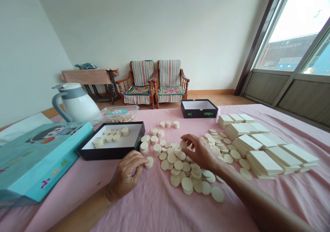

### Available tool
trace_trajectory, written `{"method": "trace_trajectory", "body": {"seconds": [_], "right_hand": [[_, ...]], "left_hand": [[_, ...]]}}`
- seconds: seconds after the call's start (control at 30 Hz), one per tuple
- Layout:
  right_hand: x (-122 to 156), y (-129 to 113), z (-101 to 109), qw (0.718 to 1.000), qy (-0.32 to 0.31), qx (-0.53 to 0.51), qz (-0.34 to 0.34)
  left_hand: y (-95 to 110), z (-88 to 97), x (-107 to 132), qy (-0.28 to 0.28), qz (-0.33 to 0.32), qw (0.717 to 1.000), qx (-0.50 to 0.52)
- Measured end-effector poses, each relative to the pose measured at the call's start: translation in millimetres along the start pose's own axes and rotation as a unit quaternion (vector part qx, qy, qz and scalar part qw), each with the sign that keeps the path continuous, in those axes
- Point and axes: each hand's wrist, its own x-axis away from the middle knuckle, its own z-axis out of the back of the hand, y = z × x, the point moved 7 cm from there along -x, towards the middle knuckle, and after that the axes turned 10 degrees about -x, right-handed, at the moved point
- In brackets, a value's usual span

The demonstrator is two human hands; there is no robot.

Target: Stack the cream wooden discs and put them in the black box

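Note:
My left hand (127,172) has its thumb and fingers closed at a small stack of cream round discs (149,162) on the pink cloth. Over the far side of a loose pile of the same discs (187,183), my right hand (199,150) pinches a single disc (183,144) between thumb and fingers. Short disc stacks (157,149) stand between my hands, and a few more stacks (168,124) are lined up farther back. To the left, a black box tray (110,153) with a white inside holds several disc stacks (116,137).
Stacks of cream rectangular cards (266,161) stand at the right. A black box (199,112) sits at the table's far edge. On the left are a turquoise box (46,159), a white jug (77,103) and a clear plastic container (118,112). Two wooden chairs (170,77) stand by the wall.

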Motion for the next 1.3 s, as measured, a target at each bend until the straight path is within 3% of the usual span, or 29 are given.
{"method": "trace_trajectory", "body": {"seconds": [0.13,0.3,0.47,0.63,0.8,0.97,1.13,1.3], "right_hand": [[-36,9,-8,0.998,-0.045,0.048,0.008],[-82,19,-36,0.985,-0.105,0.137,0.009],[-102,33,-66,0.984,-0.119,0.135,-0.006],[-102,40,-70,0.986,-0.124,0.113,-0.023],[-88,22,-56,0.988,-0.129,0.082,-0.023],[-74,2,-71,0.986,-0.164,0.031,-0.012],[-75,5,-89,0.985,-0.164,0.052,-0.019],[-76,10,-91,0.985,-0.147,0.091,-0.014]], "left_hand": [[0,0.0,1,-0.006,0.0,1.0,0.015],[2,1.9,0,-0.014,-0.002,1.0,0.028],[2,2.9,2,-0.017,0.005,0.999,0.03],[1,2.3,4,-0.024,0.006,0.999,0.041],[0,2.2,4,-0.028,0.012,0.998,0.051],[-1,1.2,5,-0.033,0.011,0.998,0.057],[-1,3.5,4,-0.025,0.015,0.998,0.051],[-2,3.7,5,-0.025,0.016,0.998,0.047]]}}
